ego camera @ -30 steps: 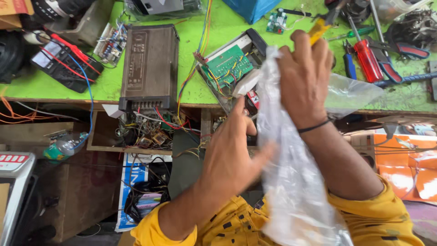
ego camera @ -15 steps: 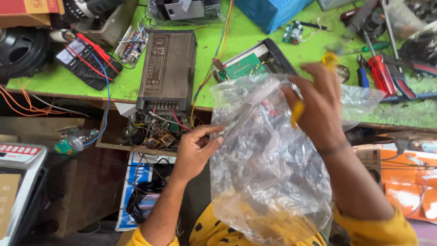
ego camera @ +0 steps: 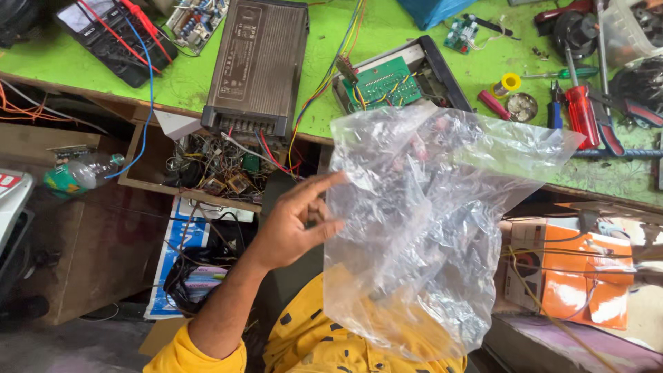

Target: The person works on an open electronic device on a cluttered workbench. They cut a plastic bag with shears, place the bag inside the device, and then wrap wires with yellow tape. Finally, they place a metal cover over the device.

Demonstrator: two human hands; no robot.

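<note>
A large crumpled clear plastic bag [ego camera: 428, 228] hangs in front of me, over my yellow shirt and the bench edge. My left hand [ego camera: 293, 224] is at the bag's left edge, with the thumb and forefinger pinching the plastic. My right hand is hidden behind the bag, and only a faint pinkish shape shows through near its top. On the green bench [ego camera: 186, 83] behind the bag lies an open case with a green circuit board [ego camera: 380, 79].
A dark ribbed power supply box [ego camera: 259, 65] lies on the bench above an open drawer of tangled wires [ego camera: 221, 166]. A multimeter [ego camera: 114, 34] sits far left, red-handled screwdrivers [ego camera: 583, 114] and a yellow solder spool [ego camera: 507, 84] right. An orange box [ego camera: 580, 276] stands below right.
The bag has spread wider and now covers my right hand, which was visible before. My left hand has moved up to the bag's left edge. The view has tilted down.
</note>
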